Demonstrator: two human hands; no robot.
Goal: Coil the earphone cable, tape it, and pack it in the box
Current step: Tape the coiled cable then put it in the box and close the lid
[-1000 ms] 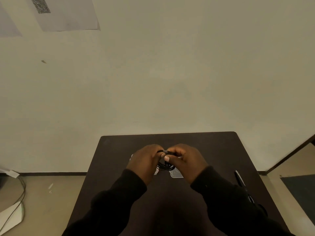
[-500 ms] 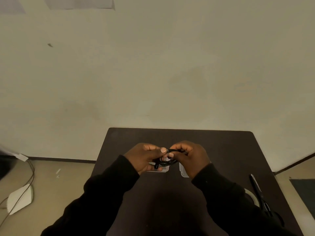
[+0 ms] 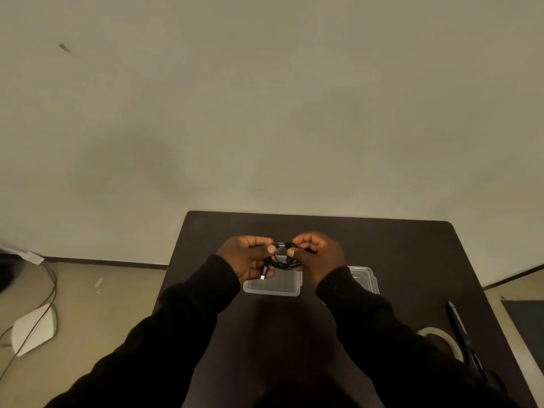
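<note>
- Writing: none can be read on any item.
- Cable [image 3: 283, 262] hangs coiled between both hands, above the box [image 3: 272, 287]; left hand [image 3: 246, 257] and right hand [image 3: 319, 254] each pinch it in a curled grip.
- Lid [image 3: 365, 277] lies beside the box on the surface [image 3: 397, 251].
- Tape [image 3: 438, 334] and scissors [image 3: 459, 322] sit near the right edge.

Black cable [image 3: 282, 262] with silver plug, clear box [image 3: 272, 287], dark brown bench [image 3: 382, 254], black sleeves [image 3: 188, 313], beige wall [image 3: 265, 98].
</note>
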